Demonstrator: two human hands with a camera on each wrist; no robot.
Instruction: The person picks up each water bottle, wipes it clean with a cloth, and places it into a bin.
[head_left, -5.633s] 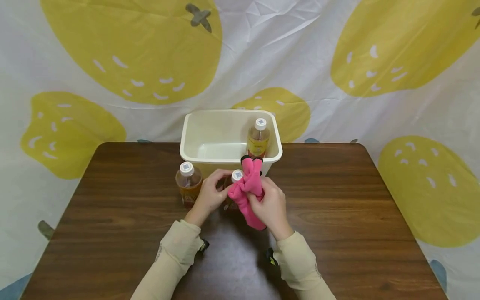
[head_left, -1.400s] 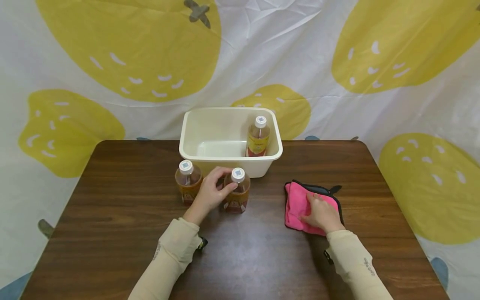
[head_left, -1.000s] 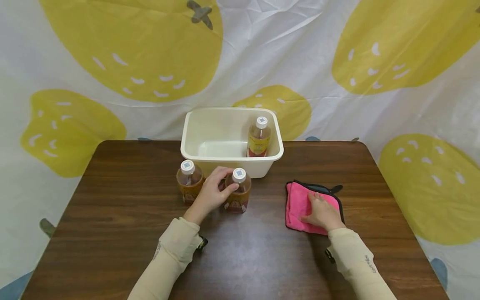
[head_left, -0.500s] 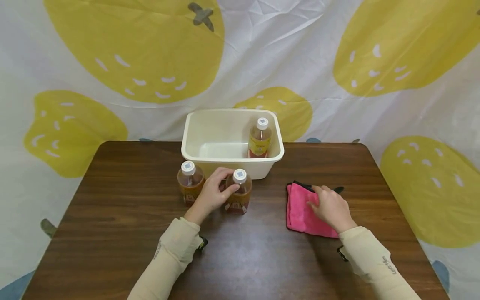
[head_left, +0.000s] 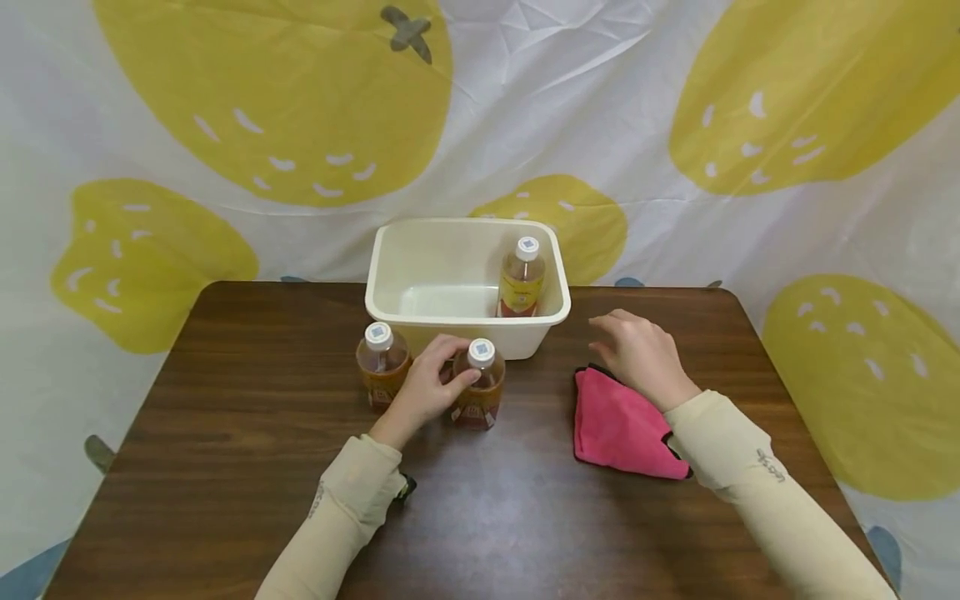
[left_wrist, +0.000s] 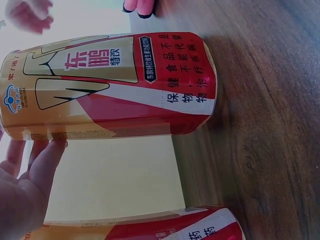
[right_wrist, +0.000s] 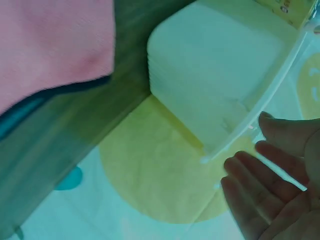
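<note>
My left hand [head_left: 429,385] grips a drink bottle [head_left: 478,398] with a white cap, thumb and fingers about its upper part; the bottle stands upright on the table. In the left wrist view that bottle [left_wrist: 110,85] shows its gold and red label. Just left of the hand stands a second bottle [head_left: 382,375] of the same look. My right hand [head_left: 643,354] is held above the table's right side, holding nothing, its fingers loosely bent. Below it lies a folded pink cloth [head_left: 622,425] with black edging. In the right wrist view the right hand [right_wrist: 275,180] appears near the tub's rim.
A cream plastic tub [head_left: 442,319] stands at the table's back, behind the two bottles. Inside it, at the right, is another bottle [head_left: 521,287] with a yellow label. The wooden table [head_left: 247,467] ends at a lemon-print curtain [head_left: 315,242].
The pink cloth went from my right hand, beside the gripped bottle, to the table at right. My right hand has since lifted off it and moved toward the tub. The left hand keeps its hold.
</note>
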